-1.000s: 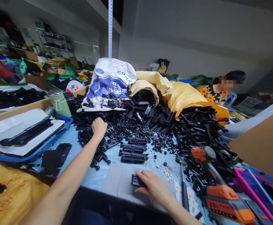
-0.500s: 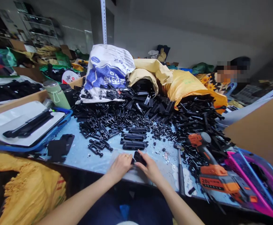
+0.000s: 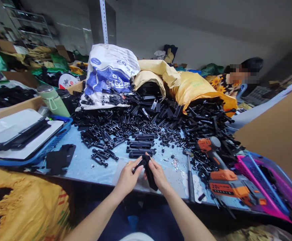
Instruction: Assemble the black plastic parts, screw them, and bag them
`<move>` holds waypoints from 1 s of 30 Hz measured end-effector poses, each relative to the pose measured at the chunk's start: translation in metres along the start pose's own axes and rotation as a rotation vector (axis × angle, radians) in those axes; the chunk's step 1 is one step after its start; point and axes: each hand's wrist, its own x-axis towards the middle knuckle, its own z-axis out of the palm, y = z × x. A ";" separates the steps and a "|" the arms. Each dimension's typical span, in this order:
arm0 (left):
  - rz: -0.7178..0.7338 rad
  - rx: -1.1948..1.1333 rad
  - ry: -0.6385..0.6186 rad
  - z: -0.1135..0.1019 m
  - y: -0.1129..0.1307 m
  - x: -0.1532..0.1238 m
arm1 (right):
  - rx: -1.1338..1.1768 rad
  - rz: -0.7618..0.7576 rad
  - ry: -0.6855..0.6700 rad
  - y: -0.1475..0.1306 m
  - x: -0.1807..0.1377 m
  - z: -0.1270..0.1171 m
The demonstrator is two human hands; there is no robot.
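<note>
Both my hands meet at the table's near edge around a black plastic part (image 3: pixel 148 170). My left hand (image 3: pixel 127 177) pinches its upper end with closed fingers. My right hand (image 3: pixel 159 175) grips the longer body, which slants down toward me. Just beyond lie a few stacked black bars (image 3: pixel 141 147), and behind them a big heap of black plastic parts (image 3: pixel 161 120) spills from sacks.
An orange cordless drill (image 3: pixel 221 170) and a hammer (image 3: pixel 189 174) lie to the right, beside a pink crate (image 3: pixel 266 184). At left sit a blue tray (image 3: pixel 60 132) with paper and black bars, a green flask (image 3: pixel 52 100) and black cloth (image 3: pixel 59 157). Another person (image 3: pixel 236 80) sits behind the yellow sack (image 3: pixel 196 90).
My left hand came back from the pile of parts and joined the right. Both hands have lifted the black part off the table and tilted it upright.
</note>
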 end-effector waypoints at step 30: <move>0.075 -0.170 0.321 0.015 0.019 0.000 | -0.448 -0.388 0.097 -0.009 -0.007 0.014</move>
